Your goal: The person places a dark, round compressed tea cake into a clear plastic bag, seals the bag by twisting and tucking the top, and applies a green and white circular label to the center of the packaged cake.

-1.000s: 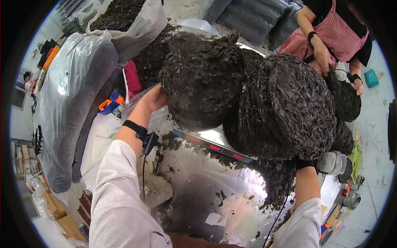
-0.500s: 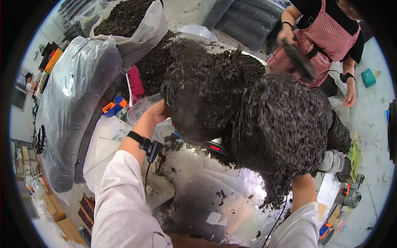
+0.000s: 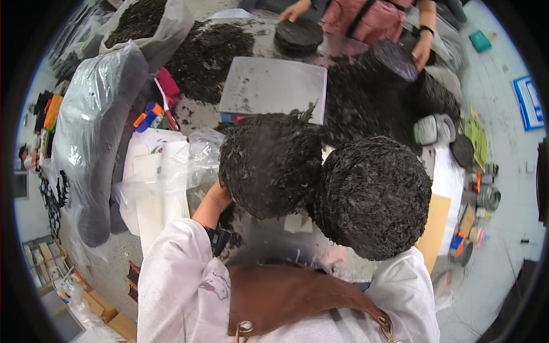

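Two thick, round bundles of dark, shredded dried seaweed hang side by side in front of my chest, touching each other. My left hand (image 3: 216, 199) grips the outer side of the left bundle (image 3: 269, 166), its fingers mostly hidden behind it. The right bundle (image 3: 374, 197) hides my right hand; only that arm's pale sleeve shows, reaching under the bundle's lower edge. Just beyond the bundles lies a scale (image 3: 273, 86) with a flat, bare grey platform, its display partly covered.
Across the table a person in a red checked apron (image 3: 366, 23) touches a flat dark round (image 3: 298, 37) and a dark roll (image 3: 394, 60). Loose seaweed (image 3: 211, 63) is heaped by the scale. Clear jars (image 3: 436, 130) stand at right; a plastic-wrapped bundle (image 3: 97, 137) lies at left.
I have drawn both bundles off the scale toward my body, uncovering its platform. Across the table, the person has lowered a dark piece, and both hands are now at the tabletop.
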Motion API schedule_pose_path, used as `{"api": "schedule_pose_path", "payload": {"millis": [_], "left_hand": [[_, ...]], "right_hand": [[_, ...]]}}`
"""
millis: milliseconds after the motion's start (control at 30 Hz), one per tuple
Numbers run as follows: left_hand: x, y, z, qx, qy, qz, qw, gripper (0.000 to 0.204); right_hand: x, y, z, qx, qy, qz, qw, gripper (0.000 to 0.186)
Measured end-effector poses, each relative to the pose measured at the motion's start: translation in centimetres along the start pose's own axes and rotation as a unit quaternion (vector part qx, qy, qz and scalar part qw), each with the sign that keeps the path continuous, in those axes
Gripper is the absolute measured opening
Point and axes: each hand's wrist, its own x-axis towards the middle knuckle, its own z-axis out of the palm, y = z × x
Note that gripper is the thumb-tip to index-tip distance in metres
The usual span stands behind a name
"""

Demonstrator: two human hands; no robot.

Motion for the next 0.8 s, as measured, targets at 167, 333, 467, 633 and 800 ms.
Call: {"api": "schedule_pose_path", "payload": {"millis": [167,333,467,633,800], "left_hand": [[-4.2,-10.3,2.2,0.007,0.024,-0.051,0.998,0.036],[-7.9,-17.9,3.5,0.019,0.071,-0.066,0.995,0.038],[-9.2,-21.3,3.8,0.039,0.113,-0.053,0.991,0.04],[-9.5,-22.4,3.1,0.092,0.149,0.014,0.984,0.042],[-9.5,-21.6,3.0,0.118,0.138,0.116,0.976,0.042]], "right_hand": [[-5.4,13.0,-6.0,-0.214,-0.015,0.045,0.976,0.052],[-7.9,20.6,-9.7,-0.341,-0.084,0.048,0.935,0.052],[-6.7,20.8,-10.6,-0.384,-0.144,-0.006,0.912,0.052],[-5.0,13.3,-11.3,-0.379,-0.26,-0.128,0.879,0.052],[-10.5,-4.5,-12.0,-0.044,-0.381,-0.132,0.914,0.066]]}}
